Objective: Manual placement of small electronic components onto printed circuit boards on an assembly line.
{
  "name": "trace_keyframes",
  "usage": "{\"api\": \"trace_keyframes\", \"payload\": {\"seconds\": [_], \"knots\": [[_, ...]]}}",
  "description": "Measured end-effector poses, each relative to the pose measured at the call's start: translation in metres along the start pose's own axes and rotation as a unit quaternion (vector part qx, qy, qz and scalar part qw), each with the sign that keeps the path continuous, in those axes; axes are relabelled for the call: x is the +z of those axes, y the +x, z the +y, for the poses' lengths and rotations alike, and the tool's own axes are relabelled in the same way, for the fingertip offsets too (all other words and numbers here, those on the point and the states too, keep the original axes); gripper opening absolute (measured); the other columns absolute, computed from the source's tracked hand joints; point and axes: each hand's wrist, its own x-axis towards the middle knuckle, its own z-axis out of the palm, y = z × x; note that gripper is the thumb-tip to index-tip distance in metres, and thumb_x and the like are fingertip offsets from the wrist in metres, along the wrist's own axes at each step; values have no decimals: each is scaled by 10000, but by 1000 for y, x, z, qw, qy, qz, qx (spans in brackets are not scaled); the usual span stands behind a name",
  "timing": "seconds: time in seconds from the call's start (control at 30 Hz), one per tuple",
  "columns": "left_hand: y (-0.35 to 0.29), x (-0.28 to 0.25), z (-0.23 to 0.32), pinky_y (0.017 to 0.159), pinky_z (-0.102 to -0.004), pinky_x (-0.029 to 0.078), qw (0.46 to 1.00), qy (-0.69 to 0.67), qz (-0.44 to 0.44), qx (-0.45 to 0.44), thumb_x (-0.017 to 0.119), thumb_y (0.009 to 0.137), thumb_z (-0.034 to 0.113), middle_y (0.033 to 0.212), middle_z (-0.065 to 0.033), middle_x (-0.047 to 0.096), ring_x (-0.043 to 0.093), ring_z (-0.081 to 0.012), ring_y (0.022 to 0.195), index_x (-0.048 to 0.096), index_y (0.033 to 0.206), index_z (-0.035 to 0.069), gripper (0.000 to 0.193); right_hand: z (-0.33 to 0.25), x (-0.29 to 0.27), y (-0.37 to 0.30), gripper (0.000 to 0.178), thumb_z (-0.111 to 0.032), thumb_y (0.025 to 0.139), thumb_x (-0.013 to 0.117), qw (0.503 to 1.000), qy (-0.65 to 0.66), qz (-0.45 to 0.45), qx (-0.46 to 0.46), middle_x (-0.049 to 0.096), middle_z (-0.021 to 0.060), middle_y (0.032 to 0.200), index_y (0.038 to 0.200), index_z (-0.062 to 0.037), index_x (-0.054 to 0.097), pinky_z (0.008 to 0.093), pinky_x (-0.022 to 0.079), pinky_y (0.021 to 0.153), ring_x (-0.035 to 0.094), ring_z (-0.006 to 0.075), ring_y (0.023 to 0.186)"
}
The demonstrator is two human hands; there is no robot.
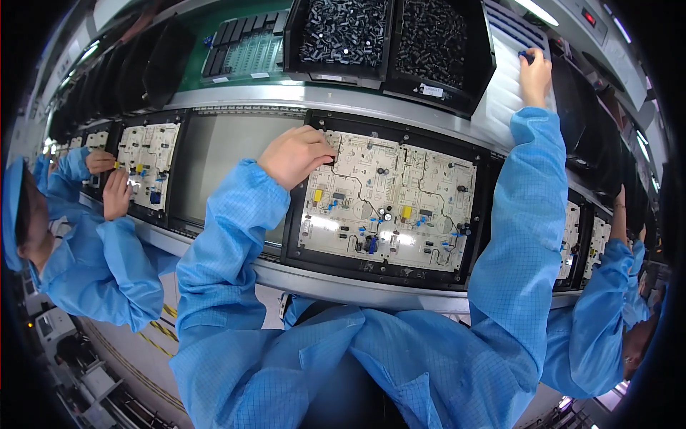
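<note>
My left hand [296,156] is over the upper left corner of a pale circuit board [357,207], its fingertips pinched on a small black component [329,161] at the board's surface. The board sits in a black frame [393,277] and carries yellow, blue and black parts. My right arm reaches far out to the right. There my right hand [537,75] pinches a small dark blue component [527,56] above a white tray [500,93], whose far part holds rows of dark blue parts. The fingers partly cover both components.
Black bins of small black components [341,32] stand beyond the metal rail [279,94]. Left of them is a clear tray with black blocks [246,43]. A co-worker's hands [116,193] work on another board [146,154] at the left; another person's arm [619,222] reaches in at the right.
</note>
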Motion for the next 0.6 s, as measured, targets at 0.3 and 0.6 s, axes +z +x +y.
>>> {"api": "trace_keyframes", "payload": {"seconds": [0.3, 0.6], "knots": [[1, 0, 5, 711, -344, 449, 999, 18, 23, 19, 616, 756, 130, 807, -54, 579, 553, -244, 785, 643, 850, 80, 109, 9, 5, 0, 208, -233, 784, 605, 993, 47, 82, -68, 569, 143, 897, 919, -83, 556, 385, 442, 735, 547, 317, 873], [-5, 4, 5, 706, -341, 453, 999, 21, 31, 12, 620, 749, 127, 814, -53, 582, 561, -243, 791, 644, 859, 84, 120, 4, 2, -2, 281, -267, 812, 598, 970, 178, 166, 22, 590, 134, 838, 883, -2, 541, 372, 430, 721, 568, 289, 807]]}}
